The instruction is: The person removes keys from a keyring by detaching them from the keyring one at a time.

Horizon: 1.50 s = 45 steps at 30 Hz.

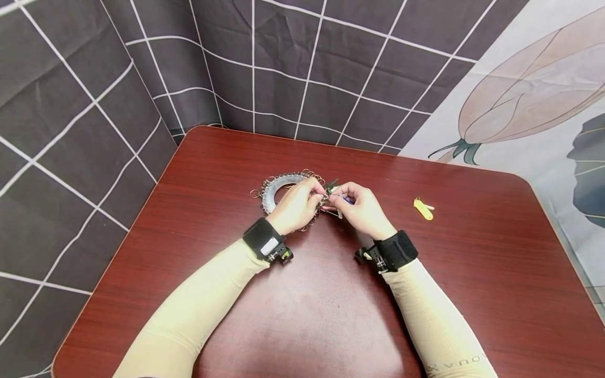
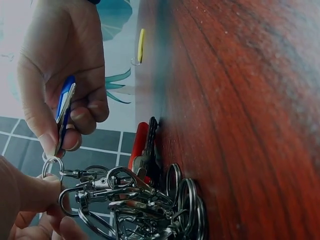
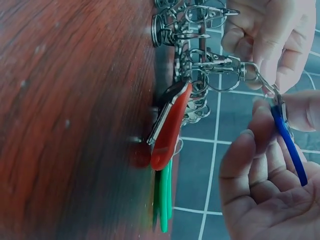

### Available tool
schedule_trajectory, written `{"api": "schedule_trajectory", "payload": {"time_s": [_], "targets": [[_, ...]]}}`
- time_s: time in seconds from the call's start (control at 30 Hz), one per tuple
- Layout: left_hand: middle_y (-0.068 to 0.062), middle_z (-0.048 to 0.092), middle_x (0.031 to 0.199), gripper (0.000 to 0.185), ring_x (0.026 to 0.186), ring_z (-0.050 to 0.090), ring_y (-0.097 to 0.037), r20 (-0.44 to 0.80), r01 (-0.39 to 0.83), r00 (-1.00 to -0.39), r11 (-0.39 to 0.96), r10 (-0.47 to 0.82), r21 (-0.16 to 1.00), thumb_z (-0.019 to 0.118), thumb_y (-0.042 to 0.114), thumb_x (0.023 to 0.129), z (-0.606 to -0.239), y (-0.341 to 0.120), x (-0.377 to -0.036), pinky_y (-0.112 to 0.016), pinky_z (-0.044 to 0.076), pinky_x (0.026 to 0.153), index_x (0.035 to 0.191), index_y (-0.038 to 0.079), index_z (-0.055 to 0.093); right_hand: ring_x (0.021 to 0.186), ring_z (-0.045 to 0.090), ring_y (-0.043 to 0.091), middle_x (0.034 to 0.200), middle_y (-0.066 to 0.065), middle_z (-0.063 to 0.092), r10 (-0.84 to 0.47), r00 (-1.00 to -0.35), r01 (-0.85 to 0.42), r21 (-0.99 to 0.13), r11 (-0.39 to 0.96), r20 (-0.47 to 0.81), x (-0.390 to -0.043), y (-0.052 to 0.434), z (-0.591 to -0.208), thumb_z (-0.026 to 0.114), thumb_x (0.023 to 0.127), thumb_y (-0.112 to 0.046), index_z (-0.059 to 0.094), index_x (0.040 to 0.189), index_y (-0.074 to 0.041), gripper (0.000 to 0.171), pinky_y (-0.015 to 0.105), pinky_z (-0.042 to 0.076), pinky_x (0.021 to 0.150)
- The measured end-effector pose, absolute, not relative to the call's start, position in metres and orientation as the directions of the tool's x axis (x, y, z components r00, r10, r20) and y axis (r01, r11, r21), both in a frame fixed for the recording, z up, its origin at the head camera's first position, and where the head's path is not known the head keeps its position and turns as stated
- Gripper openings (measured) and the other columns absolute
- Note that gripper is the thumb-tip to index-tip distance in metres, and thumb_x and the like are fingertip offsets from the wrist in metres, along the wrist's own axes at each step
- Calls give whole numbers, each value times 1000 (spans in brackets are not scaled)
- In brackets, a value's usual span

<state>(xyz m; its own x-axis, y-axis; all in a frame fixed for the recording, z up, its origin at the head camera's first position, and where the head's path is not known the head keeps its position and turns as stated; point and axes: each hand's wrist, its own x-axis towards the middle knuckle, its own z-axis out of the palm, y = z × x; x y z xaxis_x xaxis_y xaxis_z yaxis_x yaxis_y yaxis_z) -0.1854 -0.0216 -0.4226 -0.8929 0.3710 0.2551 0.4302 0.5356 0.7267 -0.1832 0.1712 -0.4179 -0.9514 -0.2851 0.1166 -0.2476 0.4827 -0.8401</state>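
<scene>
Centre of head view: big wire ring (image 1: 276, 185) loaded with split rings and clasps lies on the table (image 1: 472, 294). Red tag (image 3: 170, 125) and green tag (image 3: 162, 205) hang on the bunch, apparently done; blue tag (image 3: 289, 145) looks mid-attachment; yellow tag (image 1: 423, 208) lies apart at right, untouched.
Left hand (image 1: 296, 206): fingers curled, pinching a small split ring (image 2: 52, 165) by its clasp.
Right hand (image 1: 361, 209): thumb and forefinger pinch the blue tag, its tip at that ring; whether threaded, cannot tell
</scene>
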Motion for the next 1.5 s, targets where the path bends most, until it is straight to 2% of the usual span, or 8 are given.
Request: {"api": "schedule_trajectory", "payload": {"time_s": [0.17,0.43,0.57,0.83,1.03,1.13,1.33,1.5], "targets": [[-2,58,89,7,80,55,-13,235,435,-885,532,402,727,59,9,94,-422,-22,-185,-26,45,71,100,10,62,56,53,14,74,6,63,-254,-956,-251,-853,457,145,-183,171,-418,66,91,-16,65,97,-7,11,24,44,51],[-1,57,88,4,82,55,-12,206,429,-885,558,418,710,63,12,91,-424,-22,-187,-24,45,73,95,9,62,67,56,14,84,16,67,-251,-953,-266,-870,415,171,-184,171,-417,65,91,-13,65,101,-2,15,21,41,55],[-1,57,85,5,78,55,-12,217,424,-891,561,398,711,61,12,93,-424,-23,-186,-26,45,69,97,9,60,64,54,13,83,18,66,-270,-950,-262,-871,415,157,-184,171,-419,66,91,-12,64,102,-3,15,21,41,55],[-3,59,89,7,78,57,-15,252,422,-900,561,357,712,55,8,96,-424,-24,-185,-29,46,70,104,8,54,64,56,12,86,7,67,-350,-932,-253,-864,435,97,-184,172,-423,67,90,-14,64,100,-8,12,23,45,58],[-1,61,87,7,77,59,-13,254,408,-907,548,336,730,59,10,94,-424,-23,-184,-28,47,69,101,10,57,63,55,14,85,13,66,-330,-939,-246,-867,434,101,-184,172,-420,67,90,-14,63,99,-8,12,23,45,57],[1,62,84,7,75,58,-11,239,396,-911,550,337,735,60,10,93,-423,-23,-184,-28,46,66,100,11,57,66,56,14,85,11,67,-314,-944,-242,-864,441,104,-183,171,-418,67,90,-15,63,99,-6,13,23,45,59],[1,59,78,5,69,55,-12,215,403,-901,548,376,733,61,11,93,-420,-22,-183,-27,44,61,97,11,58,65,59,15,84,18,67,-296,-950,-220,-885,410,99,-181,169,-413,65,89,-9,63,100,-3,12,22,47,58],[2,58,79,4,70,54,-12,212,427,-888,560,407,710,61,13,94,-420,-22,-183,-27,43,63,97,12,59,65,58,13,83,11,68,-278,-954,-226,-878,422,112,-182,170,-416,66,89,-11,64,98,-4,12,22,45,56]]}}
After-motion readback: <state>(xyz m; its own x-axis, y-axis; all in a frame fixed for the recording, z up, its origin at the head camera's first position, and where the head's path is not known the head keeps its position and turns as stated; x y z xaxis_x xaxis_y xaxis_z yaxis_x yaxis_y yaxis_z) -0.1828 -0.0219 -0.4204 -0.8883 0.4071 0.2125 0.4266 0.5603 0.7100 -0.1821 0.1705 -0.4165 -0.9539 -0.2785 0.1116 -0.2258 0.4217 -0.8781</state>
